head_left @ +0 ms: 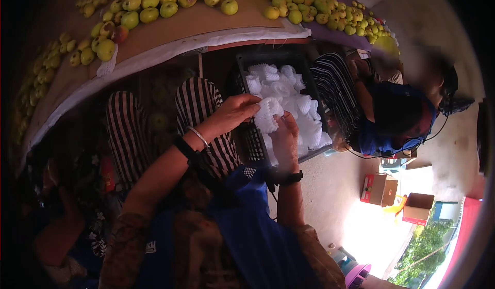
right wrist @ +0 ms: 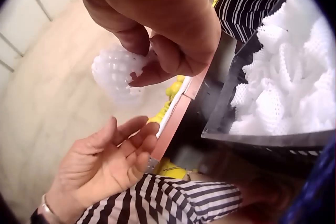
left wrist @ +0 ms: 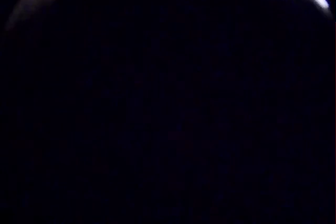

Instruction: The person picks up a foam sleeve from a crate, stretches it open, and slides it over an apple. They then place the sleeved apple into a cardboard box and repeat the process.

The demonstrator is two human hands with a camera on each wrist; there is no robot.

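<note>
A white foam fruit net (right wrist: 118,74) is pinched between the thumb and fingers of my right hand (right wrist: 168,24), its mesh hanging out past the fingertips. Below it in the right wrist view, my left hand (right wrist: 105,166) has its palm turned up and its fingers loosely bent, with nothing in them. In the head view the left hand (head_left: 237,113) comes right up to the near edge of the foam net (head_left: 268,114), opposite the right hand (head_left: 286,139). Both are over a black plastic crate (head_left: 247,59) heaped with more white foam nets (head_left: 307,118). The left wrist view is almost wholly dark.
Many yellow-green apples (head_left: 149,1) lie on a brown-covered table (head_left: 206,23) ahead. Striped trouser legs (head_left: 198,95) are beside the crate. Another person (head_left: 402,113) sits to the right, and someone's arm (head_left: 62,232) shows at left. Cardboard boxes (head_left: 379,190) stand on the floor.
</note>
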